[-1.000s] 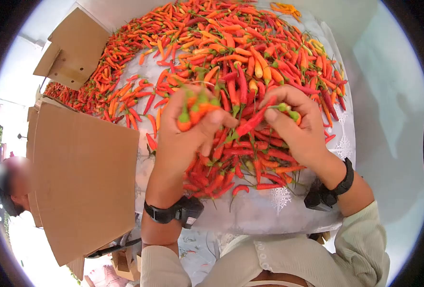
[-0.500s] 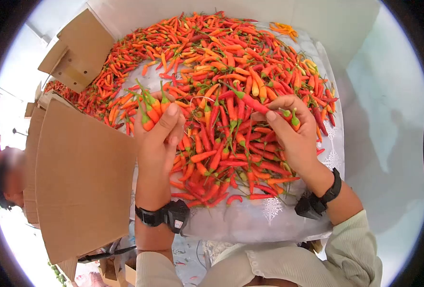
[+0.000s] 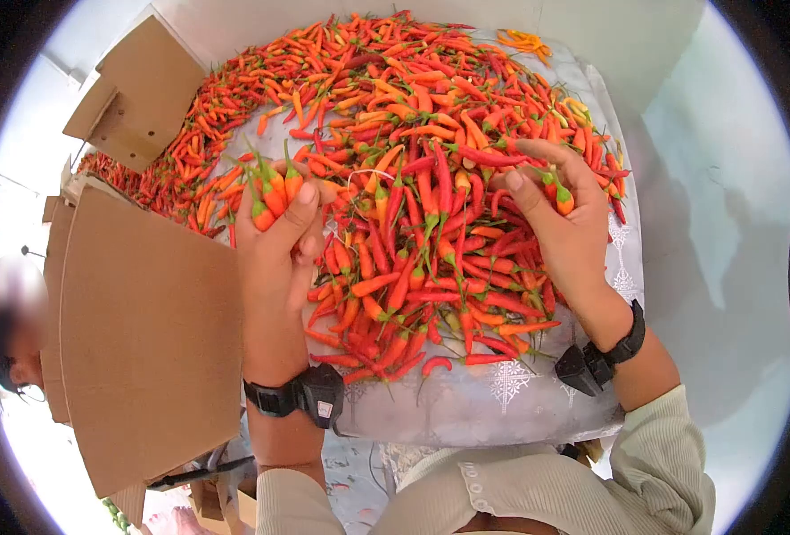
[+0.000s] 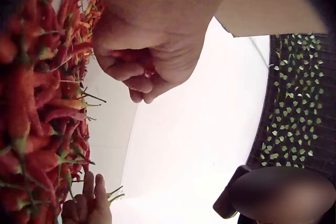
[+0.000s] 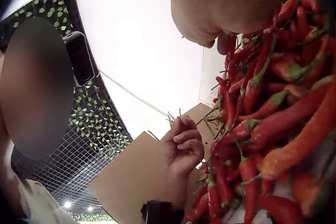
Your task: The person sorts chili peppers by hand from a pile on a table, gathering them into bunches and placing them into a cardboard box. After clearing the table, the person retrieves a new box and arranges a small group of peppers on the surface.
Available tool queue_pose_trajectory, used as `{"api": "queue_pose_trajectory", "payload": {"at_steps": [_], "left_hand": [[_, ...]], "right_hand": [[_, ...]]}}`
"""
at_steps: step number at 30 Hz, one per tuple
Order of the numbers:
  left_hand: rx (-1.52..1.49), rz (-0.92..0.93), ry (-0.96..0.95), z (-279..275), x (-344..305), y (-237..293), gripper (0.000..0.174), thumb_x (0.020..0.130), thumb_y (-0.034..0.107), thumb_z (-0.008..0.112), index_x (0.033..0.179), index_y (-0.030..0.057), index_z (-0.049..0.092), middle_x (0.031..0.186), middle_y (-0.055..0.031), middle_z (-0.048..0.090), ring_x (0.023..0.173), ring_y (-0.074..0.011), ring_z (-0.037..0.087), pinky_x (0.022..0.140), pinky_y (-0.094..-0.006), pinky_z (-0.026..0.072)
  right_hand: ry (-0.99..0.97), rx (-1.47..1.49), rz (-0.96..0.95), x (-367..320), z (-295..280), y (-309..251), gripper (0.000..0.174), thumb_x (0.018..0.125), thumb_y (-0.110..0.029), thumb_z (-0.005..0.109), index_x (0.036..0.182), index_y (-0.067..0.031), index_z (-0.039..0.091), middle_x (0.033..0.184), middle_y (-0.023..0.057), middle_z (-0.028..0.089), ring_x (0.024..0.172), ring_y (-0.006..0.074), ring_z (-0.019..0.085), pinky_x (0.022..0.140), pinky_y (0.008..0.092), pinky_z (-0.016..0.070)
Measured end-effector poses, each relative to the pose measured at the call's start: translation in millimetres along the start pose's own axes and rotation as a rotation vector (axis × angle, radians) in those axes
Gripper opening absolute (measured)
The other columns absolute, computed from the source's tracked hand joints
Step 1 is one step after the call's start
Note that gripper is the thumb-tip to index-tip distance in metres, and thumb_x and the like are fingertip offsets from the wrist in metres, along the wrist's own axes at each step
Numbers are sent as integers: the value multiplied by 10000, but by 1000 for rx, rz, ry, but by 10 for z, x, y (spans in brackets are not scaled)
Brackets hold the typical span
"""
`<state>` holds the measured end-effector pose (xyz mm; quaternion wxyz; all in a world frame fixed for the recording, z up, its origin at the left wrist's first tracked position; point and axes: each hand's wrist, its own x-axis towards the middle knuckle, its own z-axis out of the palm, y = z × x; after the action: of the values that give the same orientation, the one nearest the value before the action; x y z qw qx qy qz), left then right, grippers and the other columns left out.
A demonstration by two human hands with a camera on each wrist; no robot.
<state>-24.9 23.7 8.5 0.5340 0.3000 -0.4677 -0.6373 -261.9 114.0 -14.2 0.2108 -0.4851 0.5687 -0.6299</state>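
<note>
My left hand, palm turned up in the head view, holds several orange-red chillies in its curled fingers, their green stems pointing up. My right hand keeps a few orange chillies in its curled fingers, thumb and index finger over the pile of red and orange chillies. A long red chilli lies by the right index fingertip; whether they touch, I cannot tell. In the left wrist view, red shows inside the left hand. Stems rise from the left hand in the right wrist view.
Chillies cover much of the patterned table cover. Large cardboard flaps stand at the left, with another cardboard piece behind them. Orange-yellow chillies lie apart at the back. Another person is at the far left.
The red chilli pinched in my right hand half a second ago is no longer between thumb and finger. The left hand has moved left and away from the right since one second ago, still holding its chillies.
</note>
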Motion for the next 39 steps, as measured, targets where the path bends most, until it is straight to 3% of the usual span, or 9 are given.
{"api": "queue_pose_trajectory", "payload": {"at_steps": [5, 6, 9, 13, 18, 24, 27, 30, 39], "left_hand": [[85, 16, 36, -6, -1, 18, 240, 849, 106, 672, 1034, 30, 539, 744, -68, 623, 443, -36, 398, 377, -174, 254], [157, 35, 64, -27, 2, 27, 221, 833, 128, 698, 982, 36, 562, 729, -45, 613, 445, -33, 397, 376, -183, 258], [302, 70, 110, -163, 47, 49, 213, 816, 147, 721, 936, 39, 582, 711, -21, 604, 442, -31, 394, 373, -195, 264], [472, -137, 125, -373, -92, 109, 247, 795, 161, 733, 957, 37, 594, 718, -20, 615, 479, -25, 463, 417, -174, 310], [996, -158, 219, -821, -246, -139, 287, 797, 175, 698, 953, -27, 570, 759, -117, 641, 550, -195, 607, 548, -326, 485], [1510, 413, 188, -1026, -301, -303, 299, 799, 204, 674, 910, -37, 536, 703, -165, 608, 516, -273, 595, 549, -381, 471], [1162, -235, 154, -814, -417, -158, 271, 820, 196, 670, 890, -22, 526, 626, -115, 587, 444, -222, 558, 472, -351, 452], [844, -456, 136, -545, -479, -109, 232, 853, 199, 656, 942, 14, 546, 594, -46, 567, 408, -138, 525, 391, -277, 412], [375, -529, 33, -201, -392, -216, 221, 864, 223, 656, 992, 76, 552, 570, 21, 530, 366, -50, 431, 329, -202, 303]], "right_hand": [[-552, -353, -206, -131, 0, -232, 374, 753, -227, 747, 1084, -100, 629, 985, 114, 660, 841, 222, 659, 757, 311, 509], [-577, -387, -365, -174, 51, -186, 412, 716, -190, 783, 1099, -125, 646, 866, 57, 661, 646, 157, 617, 579, 279, 472], [-815, -621, -430, -259, 75, -271, 494, 693, -233, 785, 1153, -157, 620, 797, 45, 650, 635, 199, 613, 565, 307, 467], [-957, -779, -455, -368, 123, -433, 574, 643, -174, 750, 1195, -191, 591, 660, 26, 569, 598, 220, 593, 522, 350, 437], [-1199, -810, -289, -595, 137, -460, 564, 704, -58, 647, 1247, -174, 544, 670, 55, 572, 599, 265, 588, 551, 384, 459], [-1157, -480, -188, -711, 132, -415, 539, 725, -34, 624, 1239, -181, 552, 1025, 157, 588, 876, 308, 597, 711, 395, 492], [-1145, -473, -292, -871, 162, -368, 489, 730, -46, 616, 1201, -175, 586, 1214, 219, 485, 1053, 364, 518, 868, 418, 453], [-1038, -509, -407, -1018, 247, -260, 399, 758, -76, 575, 1141, -179, 624, 1228, 252, 452, 1132, 392, 453, 943, 437, 403], [-883, -576, -486, -1007, 482, -153, 296, 774, -153, 545, 1051, -128, 648, 1081, 233, 533, 1091, 380, 488, 881, 443, 446]]}}
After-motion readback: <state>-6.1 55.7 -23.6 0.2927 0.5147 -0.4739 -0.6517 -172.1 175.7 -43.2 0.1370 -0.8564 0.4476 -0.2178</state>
